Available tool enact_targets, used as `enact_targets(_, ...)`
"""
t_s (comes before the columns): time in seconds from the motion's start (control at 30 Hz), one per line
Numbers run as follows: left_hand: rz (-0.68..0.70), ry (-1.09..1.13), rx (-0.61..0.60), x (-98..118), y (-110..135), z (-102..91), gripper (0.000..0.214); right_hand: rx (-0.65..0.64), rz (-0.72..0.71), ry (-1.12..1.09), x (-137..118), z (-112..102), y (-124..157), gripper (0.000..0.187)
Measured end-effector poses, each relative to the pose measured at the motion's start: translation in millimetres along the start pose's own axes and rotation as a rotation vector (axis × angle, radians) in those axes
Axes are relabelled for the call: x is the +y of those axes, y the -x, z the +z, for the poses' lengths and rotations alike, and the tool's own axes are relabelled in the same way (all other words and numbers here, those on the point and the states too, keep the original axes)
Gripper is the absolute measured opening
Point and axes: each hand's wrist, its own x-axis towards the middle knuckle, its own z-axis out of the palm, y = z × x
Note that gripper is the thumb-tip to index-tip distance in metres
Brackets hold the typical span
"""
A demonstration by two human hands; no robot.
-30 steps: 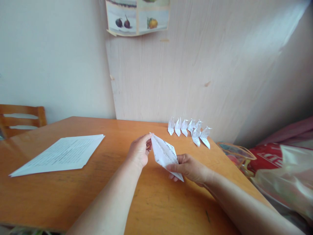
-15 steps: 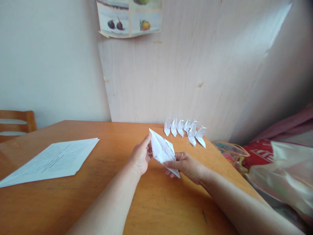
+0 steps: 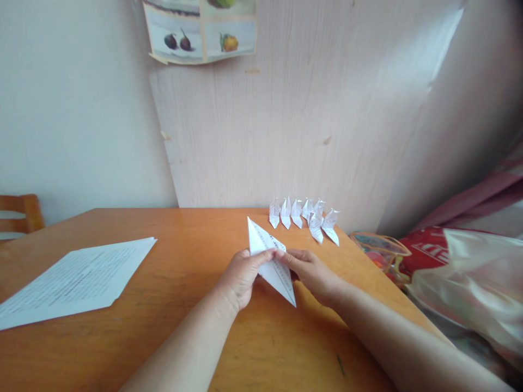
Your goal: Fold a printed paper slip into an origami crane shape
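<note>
A folded sheet of printed white paper (image 3: 273,272), long and diamond-shaped with pointed ends, is held above the wooden table (image 3: 183,348). On its left side my left hand (image 3: 243,272) grips it, thumb lying across the front face. My right hand (image 3: 308,272) pinches the right edge, its thumb meeting the left thumb near the paper's middle. The other fingers of both hands are mostly hidden behind the paper. Beyond the hands, several small folded paper figures (image 3: 297,214) stand in a group near the table's far edge.
A stack of printed paper sheets (image 3: 87,277) lies on the table's left. Plastic bags (image 3: 469,277), one of them red, crowd the right side beyond the table edge. A wooden chair (image 3: 30,212) stands at far left. A fruit picture (image 3: 204,32) hangs on the wall.
My left hand has moved down from the paper's upper tip to its middle, and its thumb now lies across the front. My right thumb has slid up to meet it. The view has shifted slightly.
</note>
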Motion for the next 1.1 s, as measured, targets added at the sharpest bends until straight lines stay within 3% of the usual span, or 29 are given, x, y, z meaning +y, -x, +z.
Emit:
enact_targets(0.13,-0.046,-0.015,-0.134,-1,3,1.5,0.035,0.084,-0.102,0.021,-1,-2,-3,0.045)
enact_targets(0.3,-0.04,-0.057,-0.183,2,5,2.2,0.035,0.113,-0.142,0.045,-3,-2,-2,0.047)
enact_targets(0.57,0.037,-0.082,0.027,3,-5,-9.2,0.033,-0.133,0.067,0.04,-1,6,6,0.044)
enact_targets(0.73,0.11,-0.065,0.075,6,-12,-17.2,0.033,-0.118,0.14,0.079,-3,6,7,0.042)
enact_targets(1.1,0.17,0.007,0.222,19,-19,-25.8,0.038,-0.163,0.153,0.064,-3,1,4,0.044)
